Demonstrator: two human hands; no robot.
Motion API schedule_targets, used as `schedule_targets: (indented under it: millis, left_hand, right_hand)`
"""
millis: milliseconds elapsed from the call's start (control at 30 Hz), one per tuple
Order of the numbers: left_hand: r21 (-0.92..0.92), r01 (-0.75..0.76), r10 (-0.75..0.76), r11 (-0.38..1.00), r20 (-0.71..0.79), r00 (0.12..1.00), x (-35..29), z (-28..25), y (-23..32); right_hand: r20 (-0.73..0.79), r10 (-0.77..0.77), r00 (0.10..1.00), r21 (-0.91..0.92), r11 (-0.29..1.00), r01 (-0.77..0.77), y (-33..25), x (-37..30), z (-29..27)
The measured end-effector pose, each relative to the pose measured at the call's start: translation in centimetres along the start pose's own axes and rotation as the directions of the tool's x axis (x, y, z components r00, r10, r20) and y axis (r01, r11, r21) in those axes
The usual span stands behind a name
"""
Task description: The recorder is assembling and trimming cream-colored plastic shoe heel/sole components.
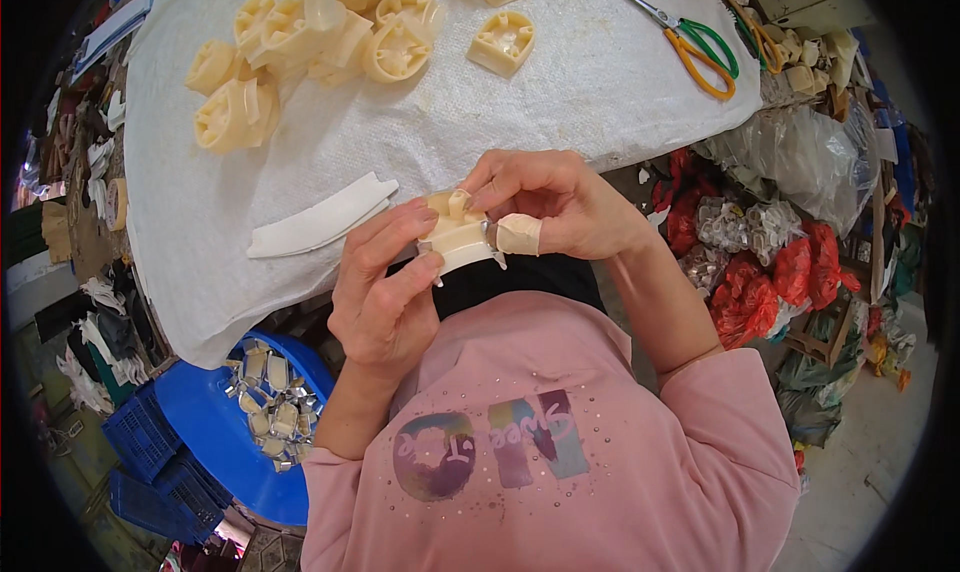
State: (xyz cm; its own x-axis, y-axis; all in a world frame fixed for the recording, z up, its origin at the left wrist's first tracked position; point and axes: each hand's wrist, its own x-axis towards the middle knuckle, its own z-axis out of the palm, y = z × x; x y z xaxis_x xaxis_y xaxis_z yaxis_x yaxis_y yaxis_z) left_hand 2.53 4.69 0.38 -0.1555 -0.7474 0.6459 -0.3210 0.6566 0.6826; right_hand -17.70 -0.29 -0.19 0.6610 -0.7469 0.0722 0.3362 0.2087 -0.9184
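We find both hands engaged on one cream plastic part (462,234), held in the air over the lap, just off the near edge of the cloth-covered table (580,102). The left hand (385,292) grasps its left side, fingers above and thumb at the near corner. The right hand (545,202) pinches its far right side between bent fingertips, with the thumb, wrapped in tape (518,235), against the right end. Our main concern is a drop: nothing solid supports the part, so a loosened pinch could send it into the lap or to the floor. We judge the taped thumb a contributing cause, since the wrapping may dull feel. Thin pointed bits show at the part's near corners; we cannot tell what they are, but hard pressing there might bend them or prick a finger. We also note loose white strips (320,217) beside the left hand, where a stray knuckle could knock them askew. The blue tub (190,412) of small pieces stands at near left, low beside the table, and anything brushed off that side might mix in. The scissors (668,24) lie at far right, well apart from both hands.
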Motion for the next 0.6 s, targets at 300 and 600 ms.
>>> schedule_targets:
  millis: [300, 600]
  left_hand:
    - [0.180, -0.108, 0.103, 0.978, 0.035, 0.994, 0.8, 0.3, -0.2]
    - [0.249, -0.071, 0.076, 0.966, -0.011, 0.997, 0.8, 0.3, -1.0]
  right_hand:
    - [-0.109, 0.022, 0.994, 0.037, 0.999, -0.019, 1.4, 0.0, -0.2]
    - [-0.377, -0.181, 0.908, -0.221, 0.970, 0.101, -1.1, -1.2, -3.0]
